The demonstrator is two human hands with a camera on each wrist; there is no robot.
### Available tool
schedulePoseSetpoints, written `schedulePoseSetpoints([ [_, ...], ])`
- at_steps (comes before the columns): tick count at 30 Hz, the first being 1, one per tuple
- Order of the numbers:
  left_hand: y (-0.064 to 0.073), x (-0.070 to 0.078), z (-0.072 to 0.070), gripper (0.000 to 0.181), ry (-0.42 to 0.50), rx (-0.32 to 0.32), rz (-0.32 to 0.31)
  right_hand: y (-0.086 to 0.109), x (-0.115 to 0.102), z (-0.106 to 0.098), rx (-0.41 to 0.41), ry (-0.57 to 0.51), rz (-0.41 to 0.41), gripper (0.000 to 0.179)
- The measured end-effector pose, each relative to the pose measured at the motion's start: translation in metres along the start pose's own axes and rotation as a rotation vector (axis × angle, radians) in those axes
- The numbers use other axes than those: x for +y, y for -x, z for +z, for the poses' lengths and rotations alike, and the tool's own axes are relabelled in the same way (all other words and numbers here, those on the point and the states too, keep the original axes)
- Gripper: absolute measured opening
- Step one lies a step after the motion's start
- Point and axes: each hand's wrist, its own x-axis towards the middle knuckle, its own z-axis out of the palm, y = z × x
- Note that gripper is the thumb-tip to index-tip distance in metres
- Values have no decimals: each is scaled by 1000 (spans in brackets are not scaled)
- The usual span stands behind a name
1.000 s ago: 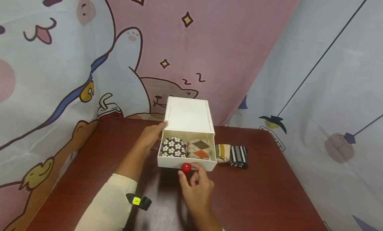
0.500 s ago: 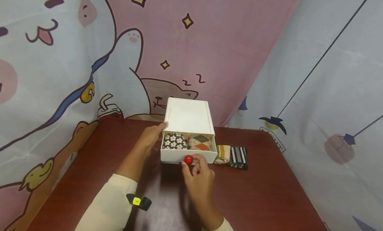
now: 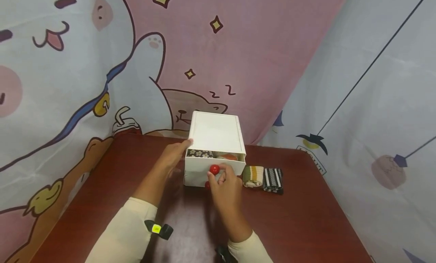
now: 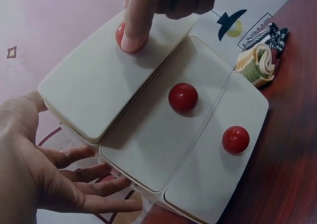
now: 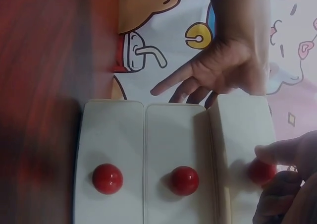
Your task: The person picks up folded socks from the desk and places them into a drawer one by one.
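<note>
A white box with three drawers (image 3: 216, 132) stands on the table. Its top drawer (image 4: 94, 87) sticks out a little past the two lower drawer fronts. My right hand (image 3: 227, 191) pinches that drawer's round red knob (image 3: 214, 169) between thumb and fingers. Inside the top drawer, a rolled black sock with white flowers (image 3: 201, 153) and an argyle sock with orange (image 3: 229, 156) show only in part. My left hand (image 3: 173, 156) rests against the box's left side, fingers extended along it, as the left wrist view shows. The middle knob (image 4: 183, 97) and bottom knob (image 4: 236, 139) are untouched.
Right of the box lie a rolled cream, yellow and green striped sock (image 3: 253, 176) and a folded black-and-white sock (image 3: 273, 179). The red-brown table (image 3: 296, 225) meets a printed cartoon cloth (image 3: 259, 58) hanging behind and at both sides.
The top drawer has slid inward, pushed by my right hand on its knob. Less of the socks inside shows, and the lower front has come into view. My left hand stays at the side.
</note>
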Motion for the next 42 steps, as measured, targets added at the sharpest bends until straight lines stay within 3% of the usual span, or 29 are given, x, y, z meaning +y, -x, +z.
schedulePoseSetpoints([
  [24, -1, -2, -1, 85, -16, -7, 15, -26, 8, 16, 1, 39, 28, 32],
  [37, 0, -2, -1, 85, 4, -11, 14, -7, 21, 24, 35, 39, 94, 43],
  [42, 0, -3, 0, 85, 15, -12, 8, -2, 27, 30, 40, 62, 103, 32],
])
